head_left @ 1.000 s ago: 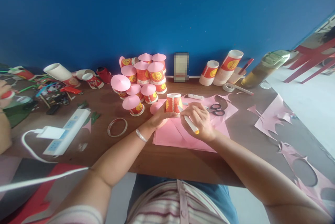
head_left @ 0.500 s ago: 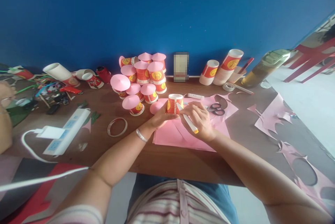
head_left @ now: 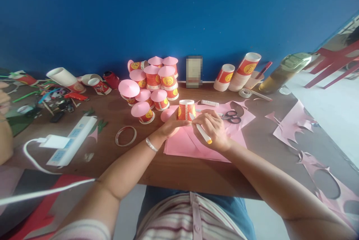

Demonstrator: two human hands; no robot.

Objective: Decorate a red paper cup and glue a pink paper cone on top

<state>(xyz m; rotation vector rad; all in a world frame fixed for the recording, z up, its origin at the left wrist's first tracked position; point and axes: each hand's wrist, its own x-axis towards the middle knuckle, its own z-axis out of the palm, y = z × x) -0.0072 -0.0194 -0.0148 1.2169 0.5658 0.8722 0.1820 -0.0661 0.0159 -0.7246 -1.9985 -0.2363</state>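
My left hand (head_left: 170, 126) is closed around the left and lower side of a red and white paper cup (head_left: 186, 110) with yellow emblems. In my right hand (head_left: 212, 129) is a white marker (head_left: 202, 132) with a yellow-orange end, its tip at the cup's right side. Whether the tip touches the cup I cannot tell. Beneath both hands lie sheets of pink paper (head_left: 183, 146). Black-handled scissors (head_left: 232, 117) rest on the paper beyond my right hand, and a white marker cap or short tube (head_left: 210, 103) lies behind it.
Several red cups with pink cone tops (head_left: 144, 110) stand at the back left. Stacked paper cups (head_left: 246, 68) and a bottle (head_left: 283, 71) stand at the back right. A power strip (head_left: 72, 141) and a tape ring (head_left: 125, 136) lie left; another person's hand (head_left: 4, 100) shows at the far left.
The cup has shifted slightly left and turned a little in my left hand. My right hand with the marker moved slightly left with it. The other person's hand at far left moved.
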